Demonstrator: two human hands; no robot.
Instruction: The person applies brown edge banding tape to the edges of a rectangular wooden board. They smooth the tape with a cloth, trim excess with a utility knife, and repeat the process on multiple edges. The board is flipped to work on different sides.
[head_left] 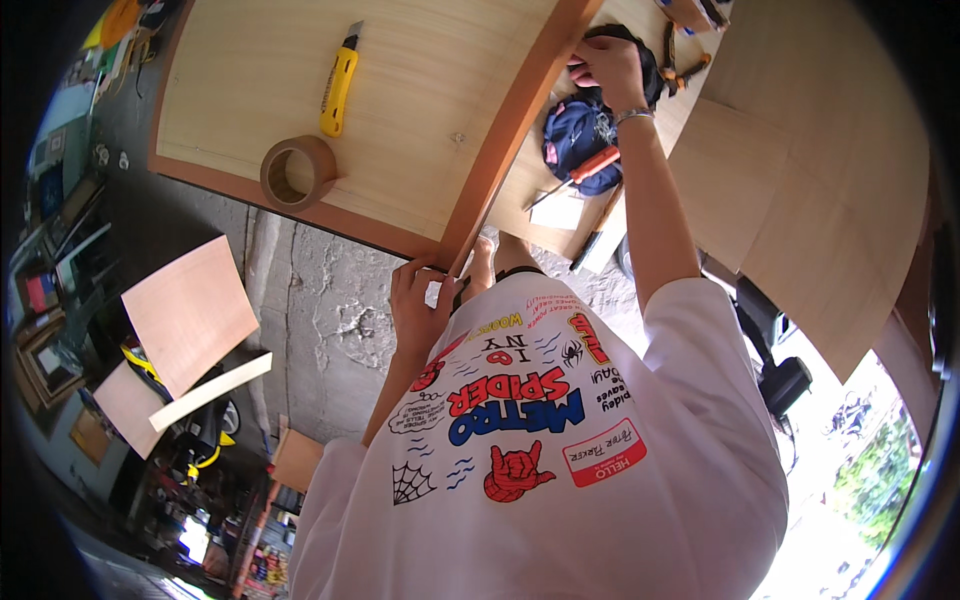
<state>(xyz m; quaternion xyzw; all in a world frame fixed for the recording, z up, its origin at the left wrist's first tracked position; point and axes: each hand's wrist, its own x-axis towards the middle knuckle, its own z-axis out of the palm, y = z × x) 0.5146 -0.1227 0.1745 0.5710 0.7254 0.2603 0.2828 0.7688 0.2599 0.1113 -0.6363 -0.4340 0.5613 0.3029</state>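
Note:
My right hand reaches far forward, its fingers curled against a black cloth-like item beside the panel's frame; what they grip, if anything, is hidden. Close to my body, my left hand is bent at the near corner of the wooden panel with its brown frame. A small pale patch shows between its thumb and fingers, too unclear to name. On the panel lie a yellow utility knife, blade tip out, and a roll of brown tape standing near the frame.
Right of the panel lie a dark blue cloth bundle, a red-handled screwdriver and orange-and-black pliers. Large plywood sheets stand at the right. Cut boards lean at the left over a yellow-and-black motorbike.

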